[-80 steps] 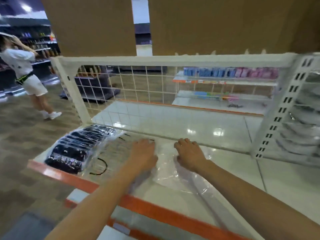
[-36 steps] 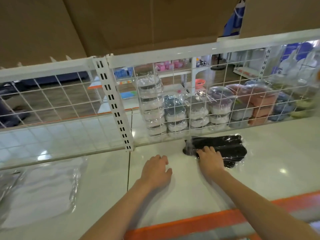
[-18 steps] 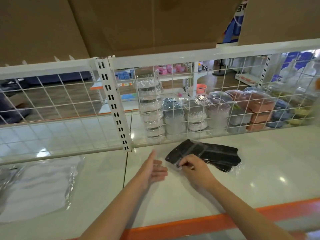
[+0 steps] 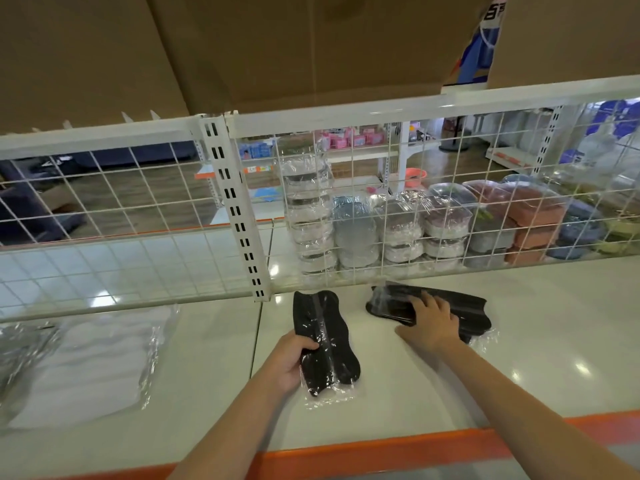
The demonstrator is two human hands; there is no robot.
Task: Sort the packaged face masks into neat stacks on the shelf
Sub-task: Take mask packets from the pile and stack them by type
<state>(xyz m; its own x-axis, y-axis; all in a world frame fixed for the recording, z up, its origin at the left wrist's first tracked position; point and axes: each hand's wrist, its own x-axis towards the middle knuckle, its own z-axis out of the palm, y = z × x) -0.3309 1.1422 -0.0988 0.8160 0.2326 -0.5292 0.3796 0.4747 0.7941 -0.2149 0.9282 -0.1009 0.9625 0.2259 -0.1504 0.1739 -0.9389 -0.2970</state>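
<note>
1. The left hand (image 4: 289, 362) grips one packaged black mask (image 4: 323, 341) along its left edge, thumb curled over the top of the wrapper; the pack points away from the person and sits low over the white shelf (image 4: 398, 386).
2. The right hand (image 4: 429, 318) lies on the pile of black mask packs (image 4: 460, 311) near the wire back grid (image 4: 138, 209), fingers bent over the top pack. Whether it presses the pile or has begun to pinch a pack cannot be told.
3. Both forearms reach forward over the orange front edge (image 4: 381, 445), the left angled in from lower left, the right from lower right.
4. Likely risk: the glossy wrappers are slick, so the top pack could slide off the pile if the right hand pulls sideways, leaving an untidy fan.
5. The edge-only grip on the left could let the limp pack droop or twist, so it would land crooked.
6. A clear bag of white items (image 4: 90, 358) lies well apart to the left.
</note>
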